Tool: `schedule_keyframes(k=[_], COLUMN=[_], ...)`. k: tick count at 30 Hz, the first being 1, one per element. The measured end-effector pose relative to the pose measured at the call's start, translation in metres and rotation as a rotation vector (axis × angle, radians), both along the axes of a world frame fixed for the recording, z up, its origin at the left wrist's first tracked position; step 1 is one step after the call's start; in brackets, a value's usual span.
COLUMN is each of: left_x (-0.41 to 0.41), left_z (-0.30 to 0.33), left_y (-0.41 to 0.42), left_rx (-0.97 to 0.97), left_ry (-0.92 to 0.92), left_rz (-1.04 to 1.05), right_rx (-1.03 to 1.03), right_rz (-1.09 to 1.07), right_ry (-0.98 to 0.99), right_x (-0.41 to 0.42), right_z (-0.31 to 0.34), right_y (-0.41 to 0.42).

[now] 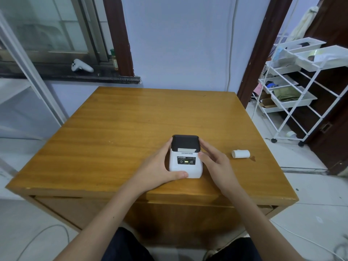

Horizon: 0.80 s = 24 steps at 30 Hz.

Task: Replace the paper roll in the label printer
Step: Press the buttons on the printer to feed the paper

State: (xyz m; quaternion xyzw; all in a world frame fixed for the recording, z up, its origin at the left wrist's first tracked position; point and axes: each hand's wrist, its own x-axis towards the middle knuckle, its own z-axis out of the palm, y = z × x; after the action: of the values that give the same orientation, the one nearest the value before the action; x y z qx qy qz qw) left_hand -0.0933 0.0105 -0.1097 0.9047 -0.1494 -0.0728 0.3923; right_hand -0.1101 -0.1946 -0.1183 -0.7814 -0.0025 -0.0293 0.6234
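A small white label printer (185,162) with a black lid sits on the wooden table (116,132), near its front edge. A strip of white paper shows at the lid's slot, and a green light glows on its front panel. My left hand (160,166) grips the printer's left side, thumb on its near corner. My right hand (214,162) rests against its right side, fingers along the lid edge. A white paper roll (240,153) lies on its side on the table, to the right of my right hand.
A white wire shelf cart (293,87) with trays stands on the floor to the right of the table. A white game controller (81,66) lies on the dark window sill at the back left. Cables trail on the tiled floor on both sides.
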Motion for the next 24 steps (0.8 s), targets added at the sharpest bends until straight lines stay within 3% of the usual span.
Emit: schedule_keyframes(k=[24], left_x=[-0.0012], left_z=[-0.0016], left_y=[0.0004], left_rx=[-0.037], left_ry=[0.001], left_rz=[-0.005], right_rx=[0.007], right_rz=[-0.003], right_ry=[0.0], right_x=[-0.0007], right_z=[-0.0001], right_y=[0.0012])
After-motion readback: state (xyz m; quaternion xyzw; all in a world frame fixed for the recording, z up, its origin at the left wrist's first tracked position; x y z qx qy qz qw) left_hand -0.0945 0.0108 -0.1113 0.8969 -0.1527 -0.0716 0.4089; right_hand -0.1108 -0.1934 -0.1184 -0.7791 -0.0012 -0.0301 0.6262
